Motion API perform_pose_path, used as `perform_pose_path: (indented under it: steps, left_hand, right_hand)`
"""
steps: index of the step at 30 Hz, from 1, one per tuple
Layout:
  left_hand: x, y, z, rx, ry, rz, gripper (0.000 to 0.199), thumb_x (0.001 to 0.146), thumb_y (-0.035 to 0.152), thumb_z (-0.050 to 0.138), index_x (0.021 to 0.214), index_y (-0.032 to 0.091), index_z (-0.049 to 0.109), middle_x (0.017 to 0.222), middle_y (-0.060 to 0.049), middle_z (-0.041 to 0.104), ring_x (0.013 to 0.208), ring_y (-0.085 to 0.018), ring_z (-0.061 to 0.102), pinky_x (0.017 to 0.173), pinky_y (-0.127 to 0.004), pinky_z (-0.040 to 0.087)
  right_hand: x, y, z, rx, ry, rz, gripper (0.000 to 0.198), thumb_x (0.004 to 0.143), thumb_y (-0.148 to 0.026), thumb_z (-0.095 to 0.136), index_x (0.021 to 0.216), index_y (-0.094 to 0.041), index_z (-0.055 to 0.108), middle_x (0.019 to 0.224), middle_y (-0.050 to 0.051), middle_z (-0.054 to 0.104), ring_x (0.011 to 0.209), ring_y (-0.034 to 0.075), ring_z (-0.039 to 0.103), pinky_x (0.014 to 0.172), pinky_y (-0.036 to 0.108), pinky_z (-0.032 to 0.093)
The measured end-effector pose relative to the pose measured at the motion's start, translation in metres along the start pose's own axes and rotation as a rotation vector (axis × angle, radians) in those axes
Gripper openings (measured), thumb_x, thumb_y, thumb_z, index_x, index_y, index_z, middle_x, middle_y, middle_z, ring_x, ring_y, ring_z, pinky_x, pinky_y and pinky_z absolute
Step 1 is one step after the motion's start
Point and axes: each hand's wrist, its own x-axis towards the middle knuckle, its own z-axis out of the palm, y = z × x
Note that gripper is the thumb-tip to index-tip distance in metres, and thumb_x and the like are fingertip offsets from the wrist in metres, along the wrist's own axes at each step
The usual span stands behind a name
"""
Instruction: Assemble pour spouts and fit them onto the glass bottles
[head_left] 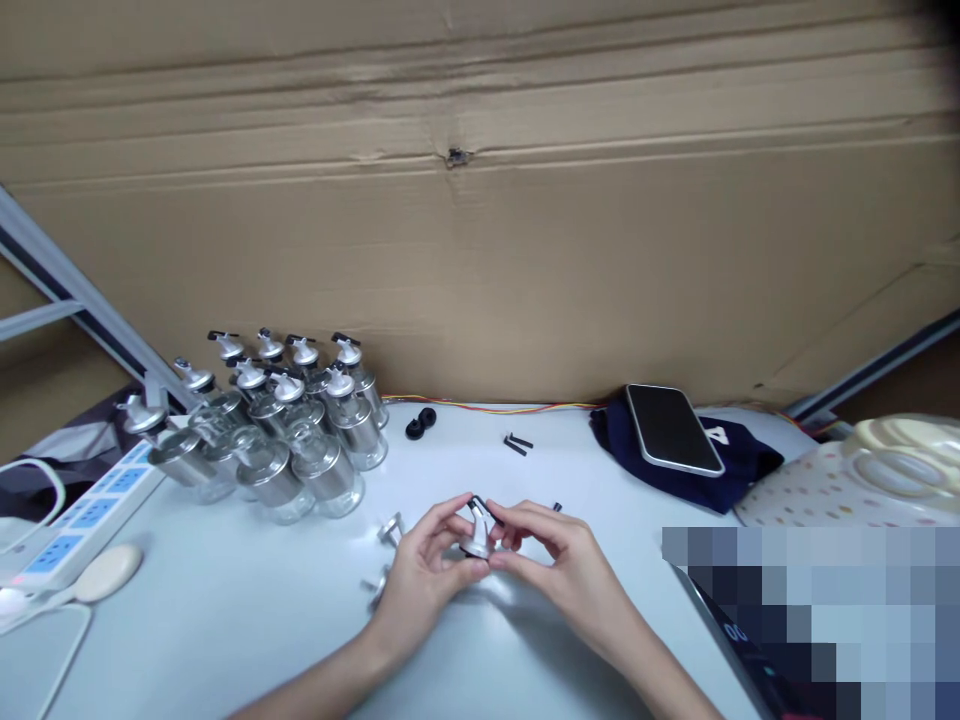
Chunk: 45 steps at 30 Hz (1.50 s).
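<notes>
Between my two hands is a silver pourer spout (478, 537) with a black flip cap on its tip. My left hand (429, 568) grips its base from the left, fingers curled round it. From the right, my right hand (551, 545) pinches near the black cap, with the thumb low by the base. Two silver spout parts lie just left of my left hand, the upper one (391, 529) and the lower one (377, 585), partly hidden. Black strips (519, 442) and black round stoppers (421, 424) lie farther back on the table.
Several glass-and-steel bottles (328, 475) stand at the left, many with spouts. Beside them are a power strip (90, 515) and a cream oval object (109, 573). At the right, a phone (673, 430) rests on dark blue cloth (611, 436), near a dotted bag (802, 487). Cardboard (480, 270) stands behind.
</notes>
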Motion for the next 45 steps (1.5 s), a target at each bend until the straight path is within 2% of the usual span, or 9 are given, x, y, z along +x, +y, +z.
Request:
perform_pose_path:
  steps: [6,17,22,25,28,30,34,39,45]
  left_hand:
    - [0.001,0.004,0.001,0.021,0.010,-0.029,0.055,0.055,0.017,0.085,0.107,0.019,0.068,0.081,-0.001,0.059,0.084,-0.018,0.060,0.070,-0.026,0.050]
    - [0.001,-0.001,0.001,0.017,0.041,-0.013,0.051,0.055,0.022,0.087,0.101,0.018,0.066,0.079,0.000,0.058,0.081,-0.016,0.061,0.069,-0.025,0.050]
    - [-0.001,-0.002,0.000,0.059,-0.015,-0.018,0.068,0.064,0.031,0.083,0.126,0.020,0.058,0.105,-0.009,0.068,0.097,-0.022,0.067,0.087,-0.034,0.052]
    - [-0.004,-0.001,0.001,0.093,-0.043,0.005,0.056,0.069,0.031,0.080,0.122,0.021,0.061,0.118,-0.011,0.068,0.106,-0.024,0.066,0.095,-0.037,0.051]
    - [-0.005,0.001,0.001,0.166,-0.059,0.058,0.031,0.075,0.029,0.074,0.105,0.020,0.070,0.113,-0.009,0.072,0.106,-0.023,0.067,0.097,-0.036,0.052]
    - [-0.004,0.004,0.001,0.212,-0.065,0.104,0.026,0.076,0.027,0.072,0.101,0.020,0.072,0.108,-0.008,0.073,0.104,-0.023,0.067,0.095,-0.035,0.053]
    - [-0.004,0.006,-0.001,0.292,-0.082,0.206,0.025,0.081,0.025,0.068,0.104,0.020,0.072,0.110,-0.008,0.071,0.103,-0.023,0.066,0.091,-0.033,0.055]
    - [-0.005,0.008,-0.006,0.474,-0.153,0.339,0.027,0.087,0.027,0.062,0.112,0.022,0.070,0.113,-0.010,0.071,0.103,-0.022,0.066,0.091,-0.032,0.054]
    - [-0.003,0.020,-0.010,0.855,-0.292,0.660,0.034,0.093,0.030,0.055,0.125,0.029,0.063,0.113,-0.010,0.069,0.104,-0.022,0.066,0.093,-0.035,0.052]
  right_hand:
    - [0.000,0.002,0.009,0.107,0.043,0.108,0.019,0.068,-0.032,0.077,0.082,-0.020,0.078,0.069,0.003,0.069,0.067,0.019,0.064,0.068,0.032,0.052]
    - [-0.001,0.001,0.009,0.060,0.041,0.135,0.013,0.070,-0.032,0.074,0.071,-0.019,0.071,0.064,0.001,0.067,0.064,0.018,0.061,0.067,0.030,0.050]
    - [-0.001,0.001,0.010,-0.067,0.113,0.067,0.017,0.076,-0.034,0.067,0.085,-0.020,0.065,0.089,0.005,0.072,0.079,0.020,0.066,0.075,0.032,0.053]
    - [-0.001,0.003,0.008,-0.045,0.107,0.075,0.020,0.080,-0.037,0.064,0.090,-0.020,0.064,0.093,0.008,0.072,0.083,0.021,0.068,0.077,0.033,0.055]
    - [-0.001,0.002,0.004,-0.034,0.105,0.072,0.019,0.080,-0.036,0.065,0.090,-0.020,0.067,0.096,0.008,0.073,0.091,0.022,0.069,0.081,0.034,0.056]
    - [-0.002,0.000,0.003,-0.012,0.093,0.057,0.019,0.080,-0.035,0.066,0.092,-0.021,0.069,0.100,0.008,0.073,0.094,0.022,0.068,0.083,0.034,0.056]
    - [-0.002,-0.004,0.005,0.081,0.001,0.060,0.021,0.079,-0.033,0.069,0.097,-0.023,0.073,0.103,0.008,0.074,0.097,0.023,0.069,0.087,0.035,0.057]
    - [-0.004,-0.003,0.007,0.156,0.048,0.036,0.020,0.073,-0.038,0.076,0.085,-0.022,0.075,0.096,0.009,0.076,0.093,0.025,0.071,0.085,0.037,0.059]
    - [-0.005,-0.006,0.007,0.209,0.053,0.062,0.025,0.071,-0.043,0.078,0.080,-0.022,0.071,0.099,0.009,0.073,0.089,0.023,0.071,0.078,0.033,0.061]
